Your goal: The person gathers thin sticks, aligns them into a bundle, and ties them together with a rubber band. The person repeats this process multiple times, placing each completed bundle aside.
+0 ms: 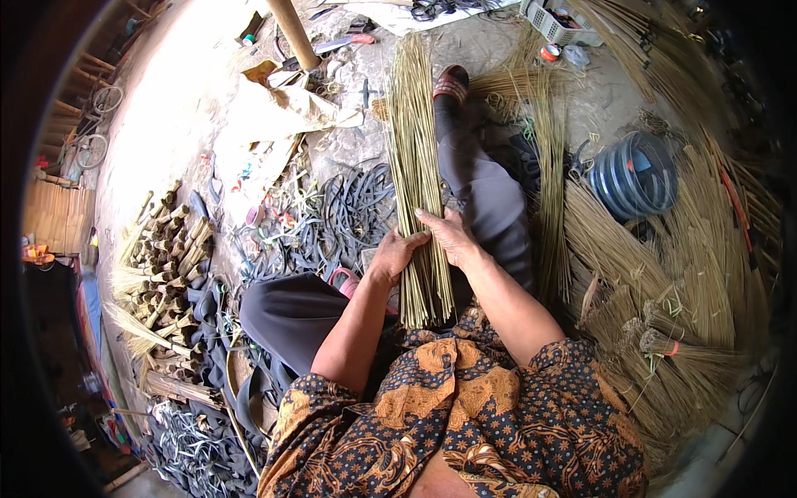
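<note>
A loose bundle of thin sticks (415,183) is clasped between the left hand (397,253) and right hand (448,236), fingers curled around it; no binding is seen yet, while tied bundles (664,340) lie at the floor's right edge.

A rough, dusty concrete floor (178,108), bright with daylight at the upper left. A wooden pole (292,33) stands near the top. Black rubber strips (344,212) lie tangled at centre. A pile of short bamboo handles (166,249) sits at left, with bicycles (93,124) beyond. A blue coil (635,174) and heaps of dry straw (664,274) fill the right side.
</note>
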### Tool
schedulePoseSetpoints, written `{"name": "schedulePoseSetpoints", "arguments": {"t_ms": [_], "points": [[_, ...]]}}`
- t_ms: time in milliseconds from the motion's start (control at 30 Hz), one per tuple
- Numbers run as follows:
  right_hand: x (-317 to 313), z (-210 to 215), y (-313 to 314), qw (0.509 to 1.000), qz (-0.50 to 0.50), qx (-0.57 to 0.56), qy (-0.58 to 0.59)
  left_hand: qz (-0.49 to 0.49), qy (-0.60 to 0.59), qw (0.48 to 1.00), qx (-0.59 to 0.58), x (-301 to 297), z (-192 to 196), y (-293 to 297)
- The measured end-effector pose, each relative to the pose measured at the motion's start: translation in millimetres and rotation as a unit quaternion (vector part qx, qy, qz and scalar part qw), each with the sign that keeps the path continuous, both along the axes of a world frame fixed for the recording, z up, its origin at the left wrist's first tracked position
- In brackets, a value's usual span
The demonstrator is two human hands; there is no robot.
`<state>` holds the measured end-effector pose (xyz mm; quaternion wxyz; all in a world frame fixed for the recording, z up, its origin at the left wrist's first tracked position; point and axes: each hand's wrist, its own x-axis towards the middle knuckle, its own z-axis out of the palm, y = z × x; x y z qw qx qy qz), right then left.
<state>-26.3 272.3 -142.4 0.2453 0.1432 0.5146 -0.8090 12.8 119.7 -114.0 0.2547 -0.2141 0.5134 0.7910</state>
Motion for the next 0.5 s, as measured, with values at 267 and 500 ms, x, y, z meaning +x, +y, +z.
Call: {"name": "schedulePoseSetpoints", "arguments": {"t_ms": [267,500], "points": [[1,11,-4,0.998,-0.054,0.013,-0.006,0.012,0.019,1.000,0.014,1,9,0],[1,36,10,0.999,-0.033,0.010,-0.028,0.017,0.010,0.999,0.044,0,5,-5]]}}
